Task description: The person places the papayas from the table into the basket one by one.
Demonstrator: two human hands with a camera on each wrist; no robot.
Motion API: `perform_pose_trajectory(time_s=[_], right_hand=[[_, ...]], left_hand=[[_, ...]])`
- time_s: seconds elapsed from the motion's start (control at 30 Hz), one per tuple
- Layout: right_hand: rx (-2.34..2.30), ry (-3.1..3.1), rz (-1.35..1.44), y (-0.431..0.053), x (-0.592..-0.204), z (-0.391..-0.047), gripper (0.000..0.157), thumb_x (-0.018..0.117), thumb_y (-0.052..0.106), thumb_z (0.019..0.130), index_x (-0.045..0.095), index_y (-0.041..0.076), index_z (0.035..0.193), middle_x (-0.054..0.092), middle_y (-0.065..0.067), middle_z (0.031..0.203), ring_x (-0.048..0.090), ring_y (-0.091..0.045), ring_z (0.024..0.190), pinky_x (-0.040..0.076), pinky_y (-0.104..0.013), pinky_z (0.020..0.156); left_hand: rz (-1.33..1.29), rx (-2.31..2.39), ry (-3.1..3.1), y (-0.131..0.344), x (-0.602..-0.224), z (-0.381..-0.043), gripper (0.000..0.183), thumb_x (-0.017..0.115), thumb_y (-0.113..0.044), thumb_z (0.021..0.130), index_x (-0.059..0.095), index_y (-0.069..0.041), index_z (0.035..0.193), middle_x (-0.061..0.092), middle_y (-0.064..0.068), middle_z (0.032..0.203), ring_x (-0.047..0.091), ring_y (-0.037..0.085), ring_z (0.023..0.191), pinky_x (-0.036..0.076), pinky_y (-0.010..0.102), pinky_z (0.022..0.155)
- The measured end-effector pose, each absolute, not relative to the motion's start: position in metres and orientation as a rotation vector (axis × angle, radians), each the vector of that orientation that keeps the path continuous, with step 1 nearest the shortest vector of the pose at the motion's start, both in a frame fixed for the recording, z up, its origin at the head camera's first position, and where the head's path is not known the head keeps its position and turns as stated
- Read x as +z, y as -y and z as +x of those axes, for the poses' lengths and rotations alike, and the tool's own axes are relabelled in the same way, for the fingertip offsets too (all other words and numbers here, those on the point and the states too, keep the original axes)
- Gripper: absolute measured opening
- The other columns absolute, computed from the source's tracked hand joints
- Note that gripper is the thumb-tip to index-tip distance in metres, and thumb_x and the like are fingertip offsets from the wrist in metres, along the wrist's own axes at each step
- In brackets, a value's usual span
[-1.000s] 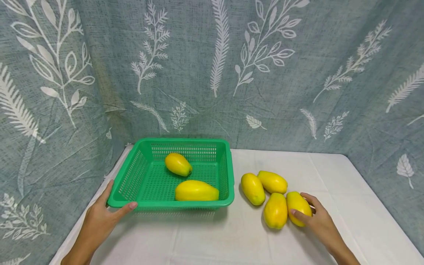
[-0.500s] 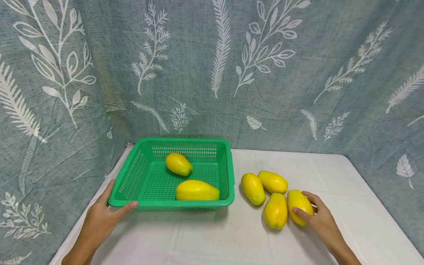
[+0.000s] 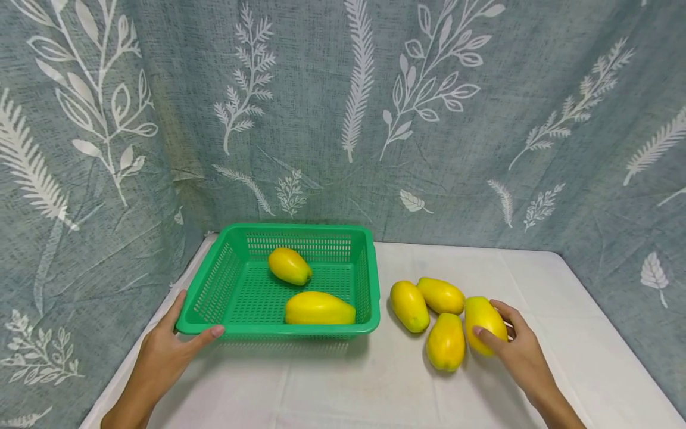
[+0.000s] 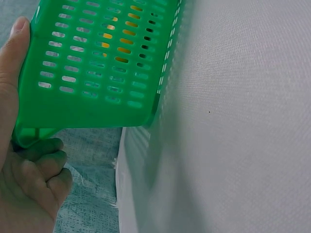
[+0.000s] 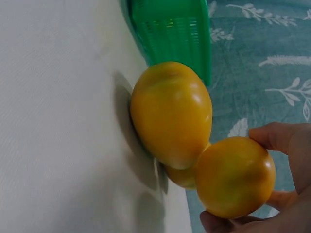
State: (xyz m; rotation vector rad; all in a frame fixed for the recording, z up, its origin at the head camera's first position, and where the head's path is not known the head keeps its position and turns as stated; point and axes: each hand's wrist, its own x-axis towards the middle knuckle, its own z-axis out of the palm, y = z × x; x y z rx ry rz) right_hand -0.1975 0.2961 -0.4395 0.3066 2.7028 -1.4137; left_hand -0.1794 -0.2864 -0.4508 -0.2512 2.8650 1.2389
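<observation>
1. While the left hand (image 3: 162, 357) grasps the near left corner of the green basket (image 3: 252, 330), its thumb lies over the front rim and the other fingers sit at the corner's outer side; the left wrist view shows some of them curled below the rim.
2. The right hand (image 3: 518, 353) grasps the held fruit (image 3: 482, 316), a plump yellow one, with the thumb on its near left side and fingers round its right. In the right wrist view it appears raised off the white cloth (image 3: 321, 393).
3. Just left of the held fruit lies the nearest loose fruit (image 3: 446, 342) on the cloth; whether the two touch, I cannot tell.
4. Beyond that one, the slim fruit (image 3: 441, 295) lies slantwise, close against the leftmost loose fruit (image 3: 409, 306), which is the one nearest the basket.
5. Inside the basket are two more: the far fruit (image 3: 290, 266), angled near the back wall, and the large fruit (image 3: 320, 307), lengthwise beside the front wall, its lower edge hidden by the rim.
6. Behind everything hangs a grey-green curtain (image 3: 311, 101) printed with white leaves.
</observation>
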Motion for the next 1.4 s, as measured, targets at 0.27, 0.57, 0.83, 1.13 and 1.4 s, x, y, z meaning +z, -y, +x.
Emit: perform_pose_trajectory(time_s=[0.27,0.57,0.83,1.13,1.4], right_hand=[[-1.526,-2.762,0.203,-0.284,-0.431,-0.196,0.087,0.073,0.050,0.100,0.030,0.014,0.167,0.034,-0.016,0.169,0.046,-0.039,0.145,0.047,-0.010,0.088],[-1.636,-2.734,0.107,-0.265,-0.421,-0.200,0.080,0.073,0.044,0.102,0.033,0.017,0.166,0.038,-0.013,0.167,0.046,-0.036,0.146,0.044,-0.004,0.089],[-1.721,-2.696,-0.015,-0.244,-0.409,-0.203,0.075,0.073,0.040,0.102,0.036,0.019,0.164,0.041,-0.010,0.164,0.049,-0.032,0.144,0.046,-0.006,0.093],[-1.824,-2.623,-0.128,-0.219,-0.400,-0.202,0.068,0.074,0.035,0.102,0.042,0.023,0.161,0.046,-0.005,0.159,0.053,-0.027,0.137,0.050,-0.013,0.097],[-1.834,-2.622,-0.185,-0.198,-0.396,-0.205,0.065,0.074,0.033,0.101,0.046,0.023,0.158,0.051,-0.006,0.154,0.056,-0.027,0.136,0.050,-0.017,0.099]], left_hand=[[-0.258,1.230,-2.864,0.286,-0.450,-0.179,0.116,0.069,-0.059,0.099,-0.013,-0.015,0.169,0.008,0.039,0.169,0.017,0.065,0.152,0.030,0.080,0.110],[-0.249,1.226,-2.870,0.285,-0.450,-0.181,0.117,0.069,-0.059,0.099,-0.013,-0.013,0.169,0.008,0.040,0.169,0.018,0.065,0.151,0.031,0.080,0.110],[-0.255,1.225,-2.867,0.286,-0.451,-0.181,0.117,0.069,-0.059,0.099,-0.013,-0.014,0.169,0.009,0.041,0.168,0.018,0.066,0.151,0.032,0.080,0.109],[-0.257,1.259,-2.860,0.287,-0.452,-0.180,0.115,0.070,-0.057,0.099,-0.013,-0.017,0.169,0.008,0.039,0.170,0.017,0.064,0.152,0.030,0.080,0.109],[-0.249,1.244,-2.863,0.289,-0.452,-0.181,0.116,0.069,-0.058,0.099,-0.013,-0.016,0.169,0.008,0.040,0.169,0.018,0.065,0.152,0.032,0.079,0.108]])
